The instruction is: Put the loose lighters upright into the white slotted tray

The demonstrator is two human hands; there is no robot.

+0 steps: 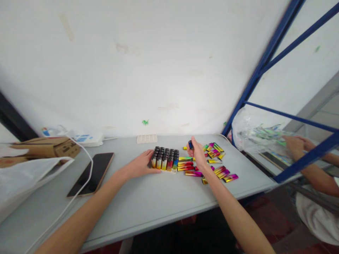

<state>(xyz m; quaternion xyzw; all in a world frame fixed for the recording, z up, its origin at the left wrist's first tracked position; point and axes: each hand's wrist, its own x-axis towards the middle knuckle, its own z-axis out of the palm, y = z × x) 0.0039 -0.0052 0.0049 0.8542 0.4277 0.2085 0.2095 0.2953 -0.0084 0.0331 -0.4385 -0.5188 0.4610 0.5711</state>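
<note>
Plastic lighter (190,144), light and slick I judge, pinched by its body in my right hand (198,156); left hand (140,165) open against racked lighters (165,158).

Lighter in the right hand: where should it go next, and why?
Probably down into the block of upright lighters. The right hand holds one lighter just beside it, and the left hand rests against the block's other side.
</note>
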